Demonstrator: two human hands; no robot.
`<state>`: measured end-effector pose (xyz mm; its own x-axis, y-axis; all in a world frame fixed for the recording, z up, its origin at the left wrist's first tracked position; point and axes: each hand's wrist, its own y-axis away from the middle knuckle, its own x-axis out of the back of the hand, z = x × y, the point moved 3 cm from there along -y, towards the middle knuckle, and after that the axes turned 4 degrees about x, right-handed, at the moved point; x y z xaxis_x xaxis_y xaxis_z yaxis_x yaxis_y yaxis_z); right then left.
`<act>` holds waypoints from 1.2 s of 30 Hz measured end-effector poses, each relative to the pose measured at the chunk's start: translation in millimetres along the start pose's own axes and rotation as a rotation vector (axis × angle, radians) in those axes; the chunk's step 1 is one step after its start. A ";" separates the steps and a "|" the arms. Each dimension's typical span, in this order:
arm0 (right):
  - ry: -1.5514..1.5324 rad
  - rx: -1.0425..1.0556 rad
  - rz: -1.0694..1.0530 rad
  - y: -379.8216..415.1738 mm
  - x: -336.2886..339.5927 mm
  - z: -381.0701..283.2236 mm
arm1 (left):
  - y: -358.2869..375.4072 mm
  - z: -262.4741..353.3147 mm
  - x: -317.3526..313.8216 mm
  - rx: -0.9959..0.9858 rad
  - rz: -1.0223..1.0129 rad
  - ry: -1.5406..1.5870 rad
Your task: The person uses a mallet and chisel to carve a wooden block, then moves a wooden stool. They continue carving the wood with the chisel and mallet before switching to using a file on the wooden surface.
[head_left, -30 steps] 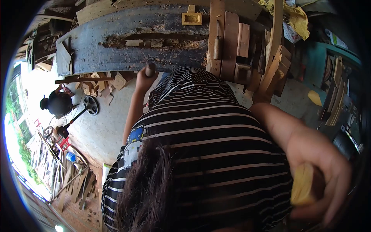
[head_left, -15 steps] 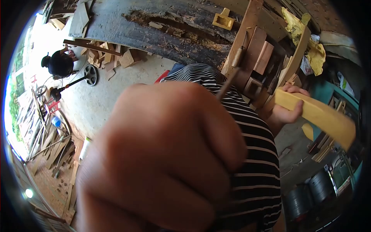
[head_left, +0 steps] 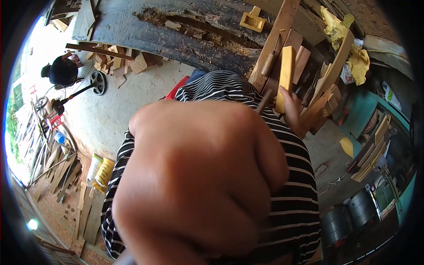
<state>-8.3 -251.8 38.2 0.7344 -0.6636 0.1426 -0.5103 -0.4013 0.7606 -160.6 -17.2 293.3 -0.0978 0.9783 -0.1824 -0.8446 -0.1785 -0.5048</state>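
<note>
Very close to the camera, my left hand (head_left: 198,172) fills the middle of the view, slightly blurred, with its back towards me and its fingers curled. A thin dark rod (head_left: 263,101) sticks out past the knuckles; its other end is hidden by the hand. Smaller and further off on the right, my right hand (head_left: 289,106) is closed around the lower end of a yellow wooden block (head_left: 286,70). The block points up, over the wooden pieces beside the dark slab.
A hollowed dark slab (head_left: 176,37) spans the top, with a small yellow wooden tray (head_left: 252,20) on it. A wooden-handled tool (head_left: 268,64) lies right of it. At left are a person (head_left: 64,70) and a wheel (head_left: 98,83). Black drums (head_left: 338,225) stand lower right.
My right hand has moved left and up with the yellow block, which now points up instead of to the lower right. My left hand has shifted slightly down and right, uncovering yellow bags at left.
</note>
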 end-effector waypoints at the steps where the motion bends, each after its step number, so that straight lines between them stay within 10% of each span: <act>1: 0.092 -0.017 0.008 -3.3 -1.5 2.0 | 0.7 -4.5 0.1 0.013 -0.022 0.015; 4: 0.787 0.123 0.127 -18.9 -5.3 2.3 | -1.7 -19.0 6.7 0.048 -0.093 0.055; 11: 0.764 -0.023 0.116 -13.7 -19.1 -1.9 | 29.4 -144.3 22.6 0.433 -0.254 -0.859; 36: 0.502 -0.245 0.045 -8.3 1.9 -17.9 | -3.9 -317.6 24.4 0.487 -0.573 -0.788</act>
<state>5.4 -238.4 43.5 0.8680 -0.2703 0.4166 -0.4709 -0.1819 0.8632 7.5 -25.9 22.8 0.2137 0.7265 0.6531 -0.9732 0.2166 0.0774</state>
